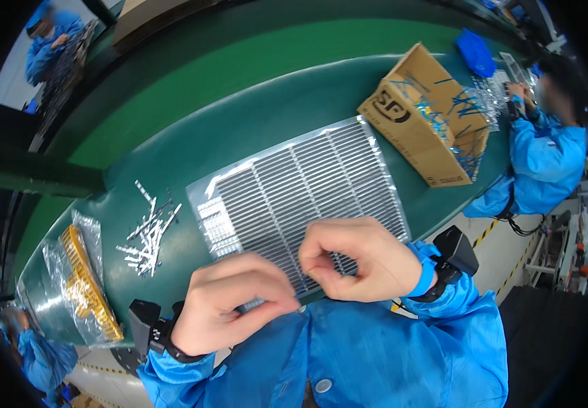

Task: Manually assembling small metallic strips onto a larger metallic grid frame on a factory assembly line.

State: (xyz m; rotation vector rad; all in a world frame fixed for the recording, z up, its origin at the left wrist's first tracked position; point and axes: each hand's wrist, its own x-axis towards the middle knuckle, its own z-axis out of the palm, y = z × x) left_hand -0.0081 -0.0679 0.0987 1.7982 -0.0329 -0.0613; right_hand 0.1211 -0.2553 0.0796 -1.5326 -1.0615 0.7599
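A grey ribbed tray point(307, 177) with many narrow slots lies on the green table point(239, 115) in front of me. My left hand point(233, 306) is curled over the tray's near edge, fingers closed; whatever it grips is hidden. My right hand point(355, 262) hovers over the near right part of the tray, thumb and fingers pinched together on something too small to make out. Both wrists carry black bands, and both sleeves are blue.
Several loose silver strips point(148, 234) lie left of the tray. A clear bag of yellow parts point(87, 285) sits at the table's left end. A cardboard box point(426, 115) stands at the back right, beside a co-worker in blue point(545, 156). Other people sit further off.
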